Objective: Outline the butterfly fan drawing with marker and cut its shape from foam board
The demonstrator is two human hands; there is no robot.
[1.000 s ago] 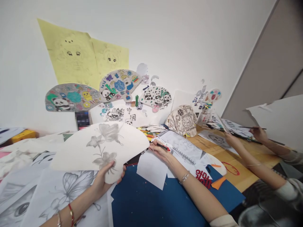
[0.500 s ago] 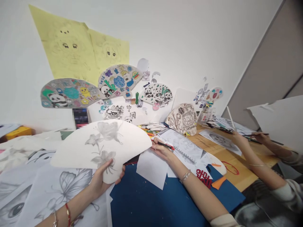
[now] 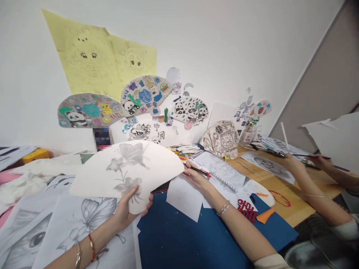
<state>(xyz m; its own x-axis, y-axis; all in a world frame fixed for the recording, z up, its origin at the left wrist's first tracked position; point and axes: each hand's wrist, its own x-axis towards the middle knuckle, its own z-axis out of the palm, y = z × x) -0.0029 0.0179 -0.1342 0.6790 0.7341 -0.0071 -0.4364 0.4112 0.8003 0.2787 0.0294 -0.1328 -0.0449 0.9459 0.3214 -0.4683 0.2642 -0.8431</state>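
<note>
A white fan-shaped card (image 3: 157,160) with pencil-shaded butterfly and flowers is held up over the table. My left hand (image 3: 130,207) grips its narrow lower end, thumb across the front and fingers behind. By the card's right tip, my right hand (image 3: 195,177) is closed around a slim red-and-black pen (image 3: 203,172). Whether its fingers also touch the card's edge, I cannot tell. Under my left forearm lies a sheet with a printed butterfly and flowers (image 3: 95,213).
To the right, another person's hands (image 3: 295,168) hold a white stick and a thin brush-like tool. A spiral sketchbook (image 3: 221,168), red paper cutouts (image 3: 246,211) and a white sheet (image 3: 185,201) lie near a blue mat (image 3: 179,243). Decorated fans (image 3: 89,110) hang on the wall.
The whole view has shifted, so everything appears slightly farther right. Both my hands keep their grips on the card and the pen.
</note>
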